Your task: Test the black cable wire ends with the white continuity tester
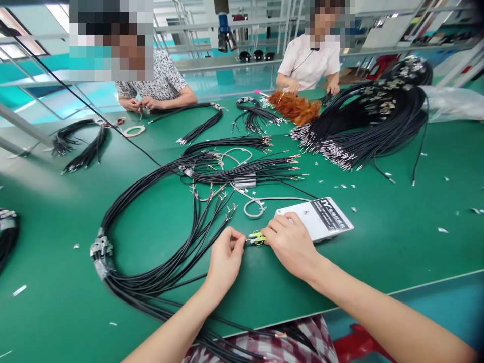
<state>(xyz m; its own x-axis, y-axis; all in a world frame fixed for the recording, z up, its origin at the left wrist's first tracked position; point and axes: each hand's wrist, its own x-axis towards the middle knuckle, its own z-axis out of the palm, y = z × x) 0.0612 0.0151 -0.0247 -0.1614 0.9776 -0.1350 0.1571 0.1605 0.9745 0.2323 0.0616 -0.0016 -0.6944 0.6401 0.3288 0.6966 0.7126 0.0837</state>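
My left hand (227,254) is closed in a pinch on the thin end of a black cable, its tip pointing right. Just across from it, my right hand (291,245) has its fingers around the rear of a small yellow-green tool (258,237) with pale jaws; its exact kind is hard to make out. The cable tip meets or nearly touches those jaws. Partly behind my right hand lies a flat white box (302,218) with a dark printed label. A large loop of bundled black cables (124,199), taped at the left, curves round beside my left hand.
More black cables (242,171) with stripped ends and a grey cord (254,207) lie mid-table. A large cable pile (363,116) and a brown feather duster (295,107) sit at the back. Two people work opposite. White scraps dot the green table (397,237).
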